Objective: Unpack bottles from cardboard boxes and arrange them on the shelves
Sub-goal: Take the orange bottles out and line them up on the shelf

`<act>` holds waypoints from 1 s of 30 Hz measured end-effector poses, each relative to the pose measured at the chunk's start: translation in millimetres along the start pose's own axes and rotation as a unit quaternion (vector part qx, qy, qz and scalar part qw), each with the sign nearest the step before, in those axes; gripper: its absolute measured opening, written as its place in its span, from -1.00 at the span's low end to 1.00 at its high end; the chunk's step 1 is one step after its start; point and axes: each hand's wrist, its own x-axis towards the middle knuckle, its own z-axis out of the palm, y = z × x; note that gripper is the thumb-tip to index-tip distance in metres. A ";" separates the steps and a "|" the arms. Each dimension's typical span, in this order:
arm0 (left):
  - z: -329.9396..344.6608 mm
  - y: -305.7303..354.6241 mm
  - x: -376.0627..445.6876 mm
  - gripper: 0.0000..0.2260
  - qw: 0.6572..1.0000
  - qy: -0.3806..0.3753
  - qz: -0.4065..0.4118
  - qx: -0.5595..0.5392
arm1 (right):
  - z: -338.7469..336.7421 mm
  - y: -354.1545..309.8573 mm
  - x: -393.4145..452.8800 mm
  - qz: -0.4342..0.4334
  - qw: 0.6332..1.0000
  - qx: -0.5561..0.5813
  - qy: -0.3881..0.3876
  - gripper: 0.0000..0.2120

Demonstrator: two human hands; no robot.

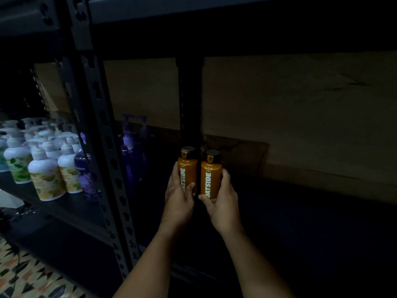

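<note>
Two orange bottles with dark caps and white lettering stand upright side by side over a dark shelf [300,222]. My left hand [179,197] grips the left orange bottle [188,168] low on its body. My right hand [223,198] grips the right orange bottle [211,173] the same way. Both arms reach in from the bottom of the view. Whether the bottle bases touch the shelf board is hidden by my hands and the dark.
A black perforated upright post [107,151] stands left of my hands. Beyond it, several white pump bottles [46,177] and purple bottles [86,175] fill the neighbouring shelf. Dim purple pump bottles [131,143] stand at the back left. A brown cardboard wall [300,117] closes the rear.
</note>
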 end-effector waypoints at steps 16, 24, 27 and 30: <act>-3.4 5.0 -5.8 -0.14 0.999 -0.006 -0.041 0.001 | -2.1 4.2 -1.2 0.017 0.999 0.028 0.012 0.08; -14.9 25.6 -71.1 -0.46 0.999 0.025 -0.025 -0.035 | -51.2 14.4 -66.7 0.044 0.996 0.067 0.045 -0.02; -11.7 45.2 -117.9 -0.67 0.997 -0.005 0.017 -0.072 | -84.9 10.9 -117.2 0.050 0.995 0.069 0.060 -0.20; 1.7 60.7 -170.8 -0.73 0.990 -0.038 0.021 -0.132 | -113.1 8.9 -174.6 0.035 0.993 0.070 0.090 -0.36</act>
